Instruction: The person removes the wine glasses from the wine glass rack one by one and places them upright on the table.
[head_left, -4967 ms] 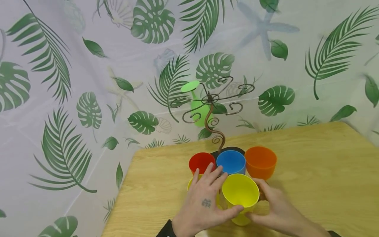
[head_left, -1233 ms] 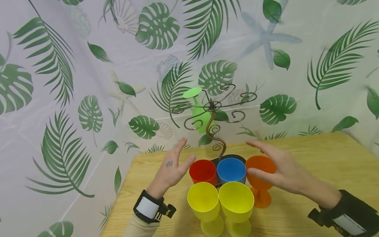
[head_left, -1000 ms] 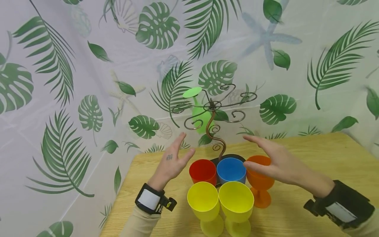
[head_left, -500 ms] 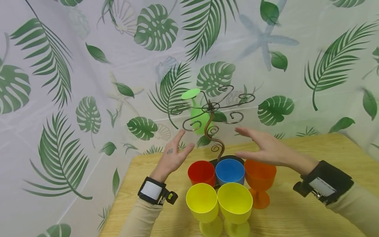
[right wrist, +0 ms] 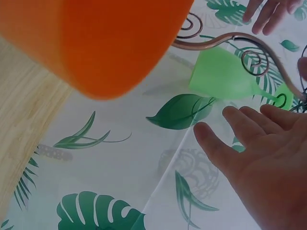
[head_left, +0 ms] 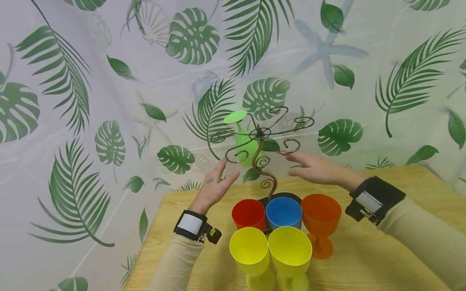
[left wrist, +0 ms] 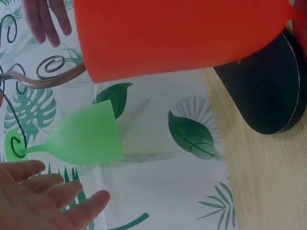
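A metal stemware rack with curled arms stands at the back of the table. A green plastic goblet hangs upside down from one arm. My left hand is raised left of the rack, fingers extended and fingertips near a curled arm end; contact cannot be told. On the other side my right hand reaches in with its fingers extended, just below another arm end. Neither hand holds anything. In front stand a red goblet, a blue goblet, an orange goblet and two yellow goblets, all upright.
The rack's black base lies behind the red and blue goblets. The wooden table meets a leaf-printed cloth backdrop. Goblets stand close together between my forearms.
Five seconds ago both hands were around the right yellow goblet; it now stands free. Both hands have since risen toward the rack, the right one moving inward and away from the orange goblet.
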`<state>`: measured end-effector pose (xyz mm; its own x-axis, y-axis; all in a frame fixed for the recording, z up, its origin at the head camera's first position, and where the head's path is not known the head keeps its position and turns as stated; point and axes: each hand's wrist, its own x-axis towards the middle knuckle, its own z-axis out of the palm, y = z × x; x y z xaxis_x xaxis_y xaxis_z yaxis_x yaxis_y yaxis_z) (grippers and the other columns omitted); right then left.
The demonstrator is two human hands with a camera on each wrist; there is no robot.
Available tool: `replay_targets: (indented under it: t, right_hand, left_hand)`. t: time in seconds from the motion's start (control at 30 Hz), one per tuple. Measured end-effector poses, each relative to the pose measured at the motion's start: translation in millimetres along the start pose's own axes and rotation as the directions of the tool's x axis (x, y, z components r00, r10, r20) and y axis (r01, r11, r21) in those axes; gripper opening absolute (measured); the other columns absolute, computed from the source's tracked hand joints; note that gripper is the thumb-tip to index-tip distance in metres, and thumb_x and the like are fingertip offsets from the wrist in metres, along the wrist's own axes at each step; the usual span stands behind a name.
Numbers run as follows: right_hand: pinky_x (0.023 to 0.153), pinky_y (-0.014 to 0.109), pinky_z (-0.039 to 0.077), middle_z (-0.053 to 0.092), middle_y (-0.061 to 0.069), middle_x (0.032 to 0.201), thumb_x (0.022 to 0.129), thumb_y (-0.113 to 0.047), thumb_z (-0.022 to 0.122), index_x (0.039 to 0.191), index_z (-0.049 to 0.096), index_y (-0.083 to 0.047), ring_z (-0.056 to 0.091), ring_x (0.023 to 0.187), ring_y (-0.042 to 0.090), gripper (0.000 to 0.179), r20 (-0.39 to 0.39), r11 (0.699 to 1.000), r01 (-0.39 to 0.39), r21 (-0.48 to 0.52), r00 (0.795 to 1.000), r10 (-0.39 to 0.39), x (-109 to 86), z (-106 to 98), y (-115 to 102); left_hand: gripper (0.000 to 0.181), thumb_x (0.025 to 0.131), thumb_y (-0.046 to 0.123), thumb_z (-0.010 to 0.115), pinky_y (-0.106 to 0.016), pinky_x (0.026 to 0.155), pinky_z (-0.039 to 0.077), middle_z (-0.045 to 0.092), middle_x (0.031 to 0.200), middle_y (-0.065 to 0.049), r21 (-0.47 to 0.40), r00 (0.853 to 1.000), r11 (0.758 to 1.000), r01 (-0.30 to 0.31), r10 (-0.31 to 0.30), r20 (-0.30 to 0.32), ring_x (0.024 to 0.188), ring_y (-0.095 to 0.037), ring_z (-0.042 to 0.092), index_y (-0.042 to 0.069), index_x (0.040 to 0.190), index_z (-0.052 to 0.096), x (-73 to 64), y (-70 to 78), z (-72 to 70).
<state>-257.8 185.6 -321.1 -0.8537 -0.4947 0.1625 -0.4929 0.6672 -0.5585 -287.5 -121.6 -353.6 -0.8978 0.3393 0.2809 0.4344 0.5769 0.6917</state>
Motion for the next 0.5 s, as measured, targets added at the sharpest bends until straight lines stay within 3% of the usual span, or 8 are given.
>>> replay_targets:
  t: [0.2, 0.3, 0.4, 0.5]
  right_hand:
    - [0.101, 0.065, 0.035, 0.036, 0.030, 0.146, 0.102, -0.017, 0.041, 0.149, 0.027, 0.006, 0.042, 0.125, 0.045, 0.053, 0.007, 0.999, -0.024, 0.027, 1.000, 0.024, 24.0, -0.5, 7.4]
    - [0.099, 0.061, 0.040, 0.032, 0.028, 0.149, 0.104, -0.017, 0.038, 0.149, 0.026, 0.006, 0.044, 0.124, 0.043, 0.052, 0.019, 0.996, -0.057, 0.074, 0.998, 0.056, 37.2, -1.2, 10.5]
    - [0.100, 0.060, 0.040, 0.029, 0.028, 0.151, 0.104, -0.017, 0.035, 0.149, 0.025, 0.005, 0.038, 0.129, 0.043, 0.051, 0.031, 0.989, -0.084, 0.120, 0.996, 0.080, 47.6, -2.3, 13.0]
    - [0.104, 0.061, 0.034, 0.024, 0.031, 0.151, 0.105, -0.014, 0.032, 0.148, 0.022, 0.009, 0.025, 0.134, 0.047, 0.050, 0.050, 0.977, -0.058, 0.203, 0.998, 0.049, 56.3, -1.7, 17.1]
  left_hand:
    - [0.071, 0.096, 0.048, 0.051, -0.050, 0.106, 0.038, 0.031, 0.154, -0.013, -0.029, 1.000, 0.999, 0.021, -0.021, 0.013, 0.137, -0.025, 0.031, 0.015, 0.153, 0.026, 12.0, 0.6, 1.7]
    - [0.069, 0.096, 0.047, 0.052, -0.050, 0.106, 0.037, 0.032, 0.154, -0.010, -0.047, 1.000, 0.998, 0.029, -0.028, 0.009, 0.137, -0.026, 0.032, 0.017, 0.153, 0.026, 18.9, 2.9, 2.4]
    - [0.069, 0.095, 0.046, 0.054, -0.052, 0.106, 0.036, 0.033, 0.153, -0.009, -0.069, 0.999, 0.997, 0.033, -0.032, 0.009, 0.137, -0.026, 0.031, 0.017, 0.153, 0.028, 26.1, 4.0, 4.2]
    - [0.071, 0.094, 0.048, 0.054, -0.052, 0.107, 0.036, 0.045, 0.146, -0.012, -0.090, 0.999, 0.995, 0.046, -0.044, 0.021, 0.137, -0.026, 0.030, 0.016, 0.152, 0.028, 32.0, 4.1, 6.7]
